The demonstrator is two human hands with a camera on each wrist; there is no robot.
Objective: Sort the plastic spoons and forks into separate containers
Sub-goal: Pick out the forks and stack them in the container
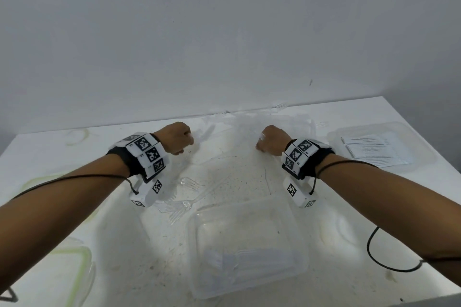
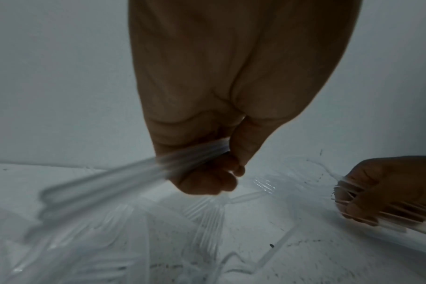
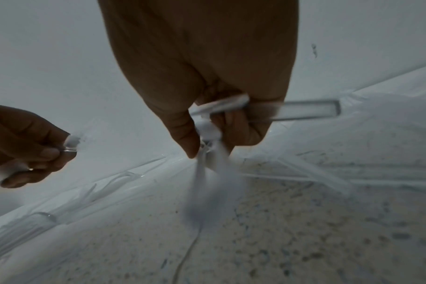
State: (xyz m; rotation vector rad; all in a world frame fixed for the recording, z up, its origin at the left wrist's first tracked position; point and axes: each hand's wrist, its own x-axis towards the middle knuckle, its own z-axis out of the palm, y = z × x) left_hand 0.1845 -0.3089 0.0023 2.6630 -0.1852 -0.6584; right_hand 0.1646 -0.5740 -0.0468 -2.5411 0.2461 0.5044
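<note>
My left hand (image 1: 178, 141) is a fist that grips a bundle of clear plastic cutlery (image 2: 105, 184), which sticks out blurred to the lower left in the left wrist view. My right hand (image 1: 270, 141) grips clear cutlery handles (image 3: 304, 110) and pinches a blurred white piece (image 3: 207, 182) that hangs down. Both hands hover over a crumpled clear plastic bag (image 1: 252, 122) at the back of the table. Several clear forks (image 1: 184, 197) lie loose below my left wrist. A clear container (image 1: 296, 239) at the front holds clear cutlery. Another container (image 1: 334, 136) at the right holds cutlery laid in rows.
The white table (image 1: 62, 152) is speckled and meets a plain wall at the back. A clear lid with a green rim (image 1: 79, 271) lies at the front left. A black cable (image 1: 374, 254) loops at the front right.
</note>
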